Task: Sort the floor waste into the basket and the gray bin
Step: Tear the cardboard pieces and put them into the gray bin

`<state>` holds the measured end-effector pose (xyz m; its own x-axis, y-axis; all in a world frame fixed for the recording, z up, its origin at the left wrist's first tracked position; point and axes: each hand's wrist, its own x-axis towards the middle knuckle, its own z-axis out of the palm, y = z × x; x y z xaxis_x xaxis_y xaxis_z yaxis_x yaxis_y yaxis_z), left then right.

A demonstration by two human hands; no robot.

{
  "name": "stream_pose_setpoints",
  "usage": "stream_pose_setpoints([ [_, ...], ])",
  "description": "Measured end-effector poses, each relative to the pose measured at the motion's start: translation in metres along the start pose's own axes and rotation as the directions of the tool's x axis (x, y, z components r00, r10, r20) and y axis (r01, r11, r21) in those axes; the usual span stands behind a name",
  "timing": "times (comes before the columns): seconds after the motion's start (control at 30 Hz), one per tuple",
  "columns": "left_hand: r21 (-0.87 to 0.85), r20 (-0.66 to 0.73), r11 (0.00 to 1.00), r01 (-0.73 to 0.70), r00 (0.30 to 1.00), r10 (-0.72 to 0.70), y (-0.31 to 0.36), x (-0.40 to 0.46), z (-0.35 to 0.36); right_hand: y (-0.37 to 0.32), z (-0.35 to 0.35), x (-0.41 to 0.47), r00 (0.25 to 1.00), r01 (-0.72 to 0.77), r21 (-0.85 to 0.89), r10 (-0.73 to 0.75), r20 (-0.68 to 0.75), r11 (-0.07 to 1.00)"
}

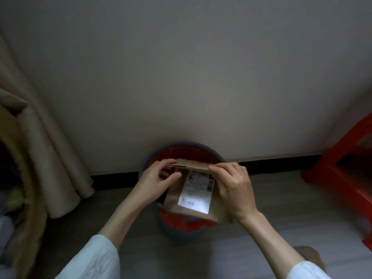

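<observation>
Here, cardboard box (181, 200) between both hands' fingers (219, 168)

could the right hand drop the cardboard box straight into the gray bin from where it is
Probably yes. The right hand and left hand hold the cardboard box directly above the gray bin, with nothing visible between.

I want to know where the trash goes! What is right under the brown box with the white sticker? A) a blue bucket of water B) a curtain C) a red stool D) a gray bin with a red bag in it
D: both hands, left hand and right hand, hold the box over the gray bin, whose red bag shows around it.
</observation>
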<state>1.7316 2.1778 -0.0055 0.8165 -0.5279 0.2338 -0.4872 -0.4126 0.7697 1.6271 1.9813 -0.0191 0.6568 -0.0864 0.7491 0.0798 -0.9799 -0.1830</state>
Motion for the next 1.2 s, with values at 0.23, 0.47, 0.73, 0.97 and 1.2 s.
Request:
stream_pose_setpoints([
  [0.23,0.150,-0.040,0.981,-0.123,0.991,0.130,-0.005,-0.005,0.012,0.000,-0.026,-0.007,0.883,0.035,0.035,-0.047,0.468,0.999],
  [0.47,0.164,0.114,0.977,-0.140,0.986,0.122,-0.016,-0.019,0.014,0.004,-0.035,-0.037,0.784,0.220,-0.111,-0.108,0.612,0.969],
  [0.73,0.283,-0.085,0.954,-0.100,0.988,0.129,-0.050,-0.036,0.015,0.007,-0.022,-0.011,0.934,0.161,-0.055,-0.135,0.330,0.985],
  [0.97,0.387,-0.071,0.884,-0.263,0.947,0.313,-0.063,-0.049,0.022,-0.002,0.006,0.063,0.800,0.236,-0.098,-0.136,0.584,0.967],
  [1.2,0.448,-0.101,0.846,-0.288,0.925,0.368,-0.064,-0.048,0.031,-0.015,0.068,0.078,0.559,0.307,-0.125,-0.072,0.826,0.944],
])
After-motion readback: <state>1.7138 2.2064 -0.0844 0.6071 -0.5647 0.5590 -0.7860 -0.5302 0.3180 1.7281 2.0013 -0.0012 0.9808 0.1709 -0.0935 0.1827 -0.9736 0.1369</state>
